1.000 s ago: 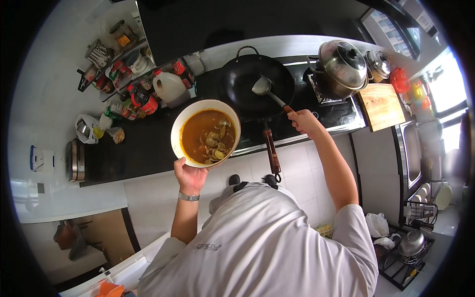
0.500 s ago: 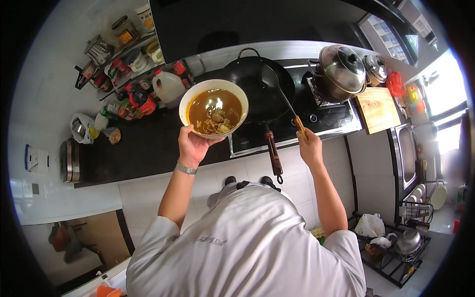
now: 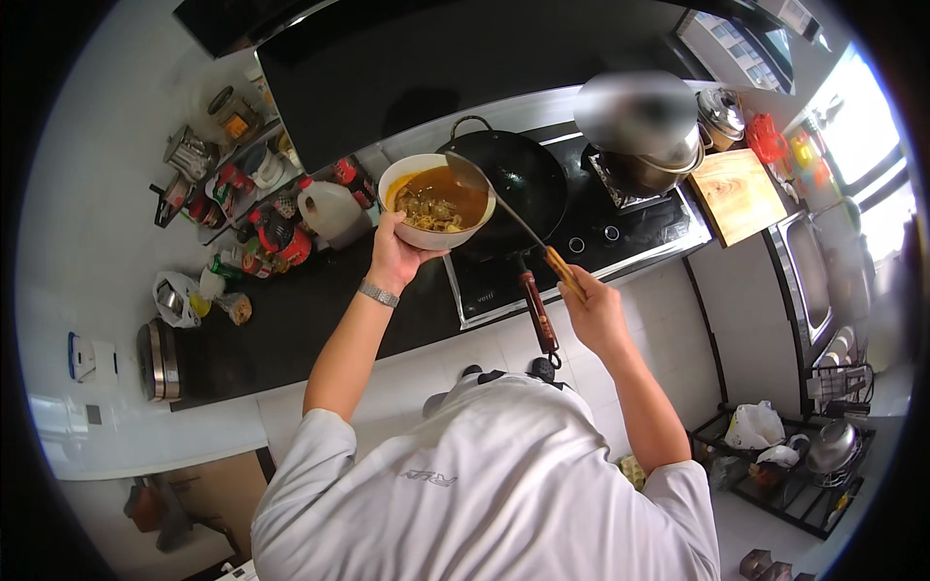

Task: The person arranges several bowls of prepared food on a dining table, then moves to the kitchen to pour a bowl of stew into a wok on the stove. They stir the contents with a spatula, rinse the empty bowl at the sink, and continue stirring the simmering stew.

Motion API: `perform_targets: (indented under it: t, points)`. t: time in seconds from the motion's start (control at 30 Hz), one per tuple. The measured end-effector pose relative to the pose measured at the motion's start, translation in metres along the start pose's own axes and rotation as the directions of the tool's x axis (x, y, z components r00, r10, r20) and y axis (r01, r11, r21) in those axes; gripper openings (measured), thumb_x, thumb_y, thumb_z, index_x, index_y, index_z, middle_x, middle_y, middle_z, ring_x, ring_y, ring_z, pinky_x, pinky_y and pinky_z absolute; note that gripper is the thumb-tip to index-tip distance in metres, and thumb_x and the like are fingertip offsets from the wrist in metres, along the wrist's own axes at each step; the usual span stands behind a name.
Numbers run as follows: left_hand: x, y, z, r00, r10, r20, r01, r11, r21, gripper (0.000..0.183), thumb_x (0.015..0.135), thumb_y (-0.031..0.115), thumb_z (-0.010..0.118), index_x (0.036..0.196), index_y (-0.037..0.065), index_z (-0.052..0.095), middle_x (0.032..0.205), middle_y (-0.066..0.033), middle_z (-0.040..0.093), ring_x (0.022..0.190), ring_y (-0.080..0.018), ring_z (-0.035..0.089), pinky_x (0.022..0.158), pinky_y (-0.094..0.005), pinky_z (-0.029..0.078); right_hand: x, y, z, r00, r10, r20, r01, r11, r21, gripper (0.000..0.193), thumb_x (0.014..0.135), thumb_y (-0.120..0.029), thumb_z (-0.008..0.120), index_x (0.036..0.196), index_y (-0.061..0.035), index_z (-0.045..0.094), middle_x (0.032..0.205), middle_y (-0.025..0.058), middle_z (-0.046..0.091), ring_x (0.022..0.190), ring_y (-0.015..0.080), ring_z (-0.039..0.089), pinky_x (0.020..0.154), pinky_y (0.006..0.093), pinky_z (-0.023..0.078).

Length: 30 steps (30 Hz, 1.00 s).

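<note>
My left hand [image 3: 396, 254] grips a white bowl [image 3: 418, 235] from its near side, thumb at the rim. Orange-brown broth [image 3: 469, 205] and chunky solids lie in it, and the bowl is tilted. In my right hand [image 3: 597, 315] is a wok spatula [image 3: 520, 221], held by its wooden handle. Its metal head overlaps the bowl's right rim; whether they touch I cannot tell. Behind and to the right of the bowl, a dark wok [image 3: 528, 179] rests on the stove, its brown handle [image 3: 539, 315] pointing toward me. Part of the wok is hidden by the bowl and spatula.
A large pot [image 3: 649, 169] stands on the stove's right burner, beside a wooden cutting board [image 3: 738, 198]. Bottles and a white jug [image 3: 331, 211] crowd the counter at left. The range hood [image 3: 465, 68] overhangs the back; a sink [image 3: 806, 271] lies far right.
The spatula's head has swung left from over the wok to the bowl's rim. The bowl has tipped toward the wok, its broth shifting right. My view has turned slightly.
</note>
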State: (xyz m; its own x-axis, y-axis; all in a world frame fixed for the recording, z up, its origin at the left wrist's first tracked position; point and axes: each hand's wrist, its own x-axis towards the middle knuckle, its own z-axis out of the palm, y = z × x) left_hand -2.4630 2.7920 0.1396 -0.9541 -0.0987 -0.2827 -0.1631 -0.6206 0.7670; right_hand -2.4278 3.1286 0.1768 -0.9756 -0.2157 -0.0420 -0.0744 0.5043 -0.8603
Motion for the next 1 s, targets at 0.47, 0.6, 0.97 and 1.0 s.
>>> perform_targets:
  t: [0.47, 0.6, 0.97, 1.0]
  points:
    - [0.058, 0.019, 0.017, 0.973, -0.139, -0.184, 0.184, 0.949, 0.257, 0.072, 0.083, 0.042, 0.054, 0.145, 0.010, 0.035, 0.145, -0.0214, 0.042, 0.130, -0.0481, 0.044, 0.098, -0.0719, 0.036, 0.017, 0.013, 0.034, 0.999, -0.035, 0.008, 0.036, 0.997, -0.063, 0.015, 0.092, -0.016, 0.060, 0.099, -0.0027, 0.059, 0.068, 0.0215, 0.062, 0.065, 0.0417, 0.061, 0.060, 0.0492, 0.048]
    - [0.070, 0.023, 0.017, 0.961, -0.093, -0.261, 0.177, 0.932, 0.318, 0.071, 0.081, 0.037, 0.060, 0.141, 0.012, 0.033, 0.140, -0.0208, 0.043, 0.122, -0.0494, 0.050, 0.088, -0.0719, 0.043, 0.021, 0.019, 0.040, 0.998, -0.056, -0.006, 0.056, 0.998, -0.032, 0.014, 0.092, -0.015, 0.060, 0.096, -0.0018, 0.058, 0.068, 0.0222, 0.061, 0.065, 0.0422, 0.061, 0.059, 0.0498, 0.048]
    - [0.068, 0.035, 0.050, 0.933, 0.074, -0.353, 0.148, 0.814, 0.562, 0.093, 0.075, 0.034, 0.074, 0.146, 0.012, 0.017, 0.137, -0.0243, 0.040, 0.109, -0.0488, 0.057, 0.074, -0.0669, 0.054, 0.031, 0.029, 0.040, 0.998, 0.039, 0.051, -0.045, 0.993, 0.111, 0.014, 0.091, -0.015, 0.060, 0.096, -0.0019, 0.059, 0.071, 0.0238, 0.061, 0.068, 0.0444, 0.060, 0.061, 0.0473, 0.048]
    - [0.069, 0.036, 0.052, 0.930, 0.078, -0.358, 0.156, 0.801, 0.578, 0.096, 0.074, 0.034, 0.074, 0.147, 0.013, 0.016, 0.138, -0.0246, 0.040, 0.109, -0.0487, 0.057, 0.073, -0.0668, 0.053, 0.032, 0.030, 0.039, 0.998, 0.034, 0.050, -0.039, 0.993, 0.114, 0.014, 0.091, -0.014, 0.060, 0.097, -0.0019, 0.059, 0.071, 0.0238, 0.061, 0.069, 0.0444, 0.060, 0.061, 0.0471, 0.048]
